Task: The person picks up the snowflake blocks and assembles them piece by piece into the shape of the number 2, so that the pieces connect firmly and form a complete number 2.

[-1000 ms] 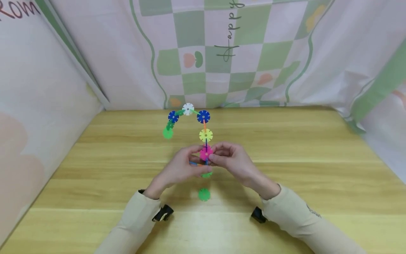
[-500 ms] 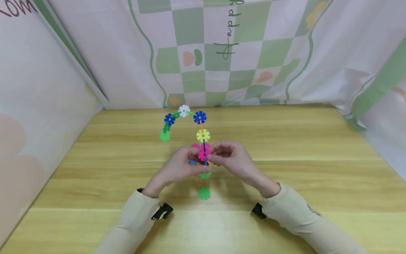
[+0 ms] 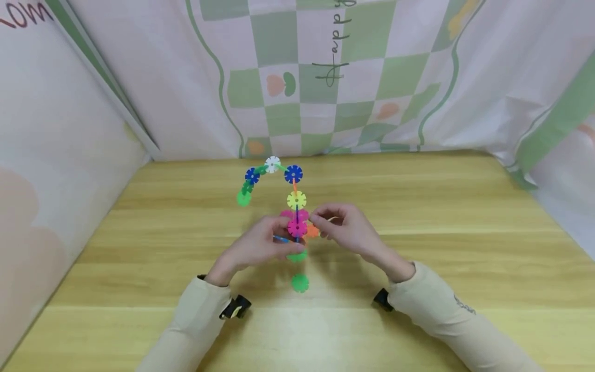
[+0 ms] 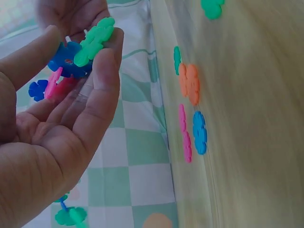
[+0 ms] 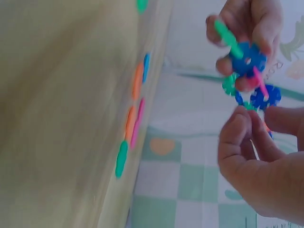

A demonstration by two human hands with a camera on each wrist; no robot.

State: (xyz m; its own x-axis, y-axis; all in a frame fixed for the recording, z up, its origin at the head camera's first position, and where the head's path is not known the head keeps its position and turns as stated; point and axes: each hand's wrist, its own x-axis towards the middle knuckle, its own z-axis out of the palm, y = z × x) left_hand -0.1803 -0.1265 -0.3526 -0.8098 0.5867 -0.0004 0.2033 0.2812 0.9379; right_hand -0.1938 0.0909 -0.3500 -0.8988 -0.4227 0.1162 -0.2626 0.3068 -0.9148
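My left hand point(image 3: 253, 245) holds a chain of plastic snowflake discs point(image 3: 296, 200) that rises and bends over to the left like a hook. Its discs are green, blue, white, yellow and pink. In the left wrist view, the thumb presses a blue disc point(image 4: 69, 59) in the fingers, with a green disc point(image 4: 94, 42) slotted into it. Just right of the pink disc point(image 3: 297, 227) is my right hand point(image 3: 348, 230), its fingers bent. The right wrist view shows a gap between thumb and fingers and nothing plainly held. The hands partly hide the lower chain.
On the wooden table point(image 3: 441, 232), a loose green disc point(image 3: 300, 283) lies nearest me. An orange disc point(image 3: 312, 230) lies by the right fingers. Pink discs point(image 4: 185, 133) and a blue disc point(image 4: 200, 133) lie beyond. A checkered curtain point(image 3: 316, 103) hangs behind.
The right hand has let go of the pink disc and moved slightly right, uncovering the orange disc on the table. The left hand and chain have shifted slightly left.
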